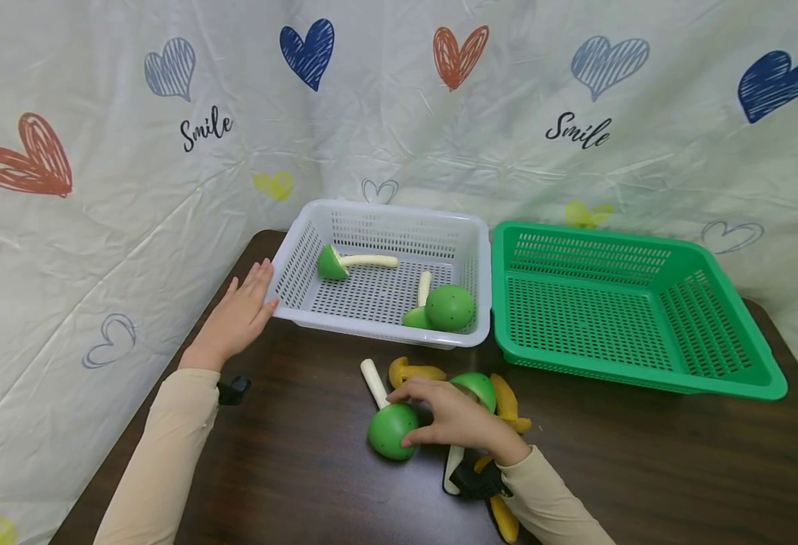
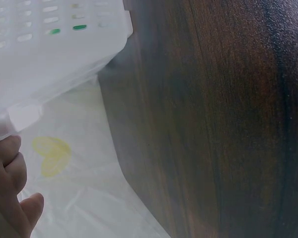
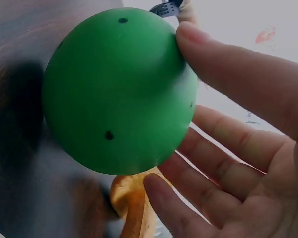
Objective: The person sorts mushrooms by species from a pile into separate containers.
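My right hand (image 1: 456, 416) curves its thumb and fingers round a green-capped toy mushroom (image 1: 392, 433) on the table, the thumb against the dotted cap and the index finger near the pale stem. In the right wrist view the cap (image 3: 114, 94) fills the space before the fingers. My left hand (image 1: 238, 314) rests with fairly straight fingers against the left rim of the white basket (image 1: 372, 329). Inside that basket lie a green-capped mushroom (image 1: 333, 263) on its side and more green-capped pieces (image 1: 450, 308) at the right.
Right of the white basket stands a green basket (image 1: 583, 363), side by side with it. Near my right hand are another green-capped mushroom (image 1: 477, 387) and several yellow-brown curved pieces (image 1: 506, 397), partly hidden by the hand and wrist. A printed cloth (image 1: 399, 113) hangs behind the table.
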Tool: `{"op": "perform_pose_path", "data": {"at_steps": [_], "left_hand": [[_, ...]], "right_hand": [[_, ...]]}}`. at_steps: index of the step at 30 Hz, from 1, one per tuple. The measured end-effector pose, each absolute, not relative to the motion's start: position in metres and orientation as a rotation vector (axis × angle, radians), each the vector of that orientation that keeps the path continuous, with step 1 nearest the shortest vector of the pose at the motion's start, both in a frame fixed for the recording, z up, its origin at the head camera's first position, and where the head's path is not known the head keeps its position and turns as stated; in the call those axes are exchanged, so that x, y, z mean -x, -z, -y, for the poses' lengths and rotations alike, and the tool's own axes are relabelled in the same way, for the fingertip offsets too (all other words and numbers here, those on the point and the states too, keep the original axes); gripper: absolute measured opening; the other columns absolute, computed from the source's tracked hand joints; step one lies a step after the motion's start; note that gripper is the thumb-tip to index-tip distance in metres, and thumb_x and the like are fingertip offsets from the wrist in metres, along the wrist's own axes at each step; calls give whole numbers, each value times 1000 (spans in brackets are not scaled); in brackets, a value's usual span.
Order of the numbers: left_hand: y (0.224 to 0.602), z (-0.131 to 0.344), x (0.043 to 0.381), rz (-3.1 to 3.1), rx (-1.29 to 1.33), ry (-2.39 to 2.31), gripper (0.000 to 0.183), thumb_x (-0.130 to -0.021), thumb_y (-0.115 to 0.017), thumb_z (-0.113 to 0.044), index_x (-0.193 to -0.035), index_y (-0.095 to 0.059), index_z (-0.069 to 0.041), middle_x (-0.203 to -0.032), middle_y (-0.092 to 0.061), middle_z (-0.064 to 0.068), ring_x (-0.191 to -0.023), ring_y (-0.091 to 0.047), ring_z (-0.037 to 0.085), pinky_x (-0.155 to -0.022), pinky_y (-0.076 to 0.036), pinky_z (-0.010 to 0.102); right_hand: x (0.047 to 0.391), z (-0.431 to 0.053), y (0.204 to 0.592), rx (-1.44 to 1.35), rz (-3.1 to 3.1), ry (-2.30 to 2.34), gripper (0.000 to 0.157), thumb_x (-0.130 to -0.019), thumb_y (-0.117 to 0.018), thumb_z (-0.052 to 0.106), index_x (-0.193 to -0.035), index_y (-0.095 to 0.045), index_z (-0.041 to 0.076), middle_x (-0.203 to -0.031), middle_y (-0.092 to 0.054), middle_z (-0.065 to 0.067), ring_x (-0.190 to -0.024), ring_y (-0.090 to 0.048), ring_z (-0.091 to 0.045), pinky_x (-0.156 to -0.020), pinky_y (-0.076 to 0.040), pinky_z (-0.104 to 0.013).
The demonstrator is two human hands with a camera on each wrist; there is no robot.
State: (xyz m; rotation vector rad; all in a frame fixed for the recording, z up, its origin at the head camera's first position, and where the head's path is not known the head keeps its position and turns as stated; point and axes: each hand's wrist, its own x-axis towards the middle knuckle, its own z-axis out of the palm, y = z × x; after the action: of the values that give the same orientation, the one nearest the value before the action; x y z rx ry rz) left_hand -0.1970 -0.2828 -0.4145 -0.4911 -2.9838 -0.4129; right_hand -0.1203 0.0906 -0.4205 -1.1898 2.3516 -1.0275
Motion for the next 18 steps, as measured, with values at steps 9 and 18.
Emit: {"op": "perform_pose_path", "data": {"at_steps": [9, 18], "left_hand": [[414, 282, 196, 2971, 492, 425, 64, -102, -31, -35, -149, -12, 4, -155, -13, 17, -143, -8, 30, -111, -10, 56], [414, 283, 197, 2980, 491, 407, 63, -102, -32, -33, -149, -11, 4, -155, -12, 18, -143, -8, 31, -110, -11, 57]], "right_hand": [[118, -91, 427, 1173, -2313, 999, 47, -76, -79, 31, -115, -62, 13, -114, -63, 1, -97, -57, -7, -80, -49, -24], [116, -90, 428, 1215, -2285, 1040, 42, -76, -80, 27, -112, -62, 13, -111, -63, 2, -97, -57, -7, -82, -48, -25]]}}
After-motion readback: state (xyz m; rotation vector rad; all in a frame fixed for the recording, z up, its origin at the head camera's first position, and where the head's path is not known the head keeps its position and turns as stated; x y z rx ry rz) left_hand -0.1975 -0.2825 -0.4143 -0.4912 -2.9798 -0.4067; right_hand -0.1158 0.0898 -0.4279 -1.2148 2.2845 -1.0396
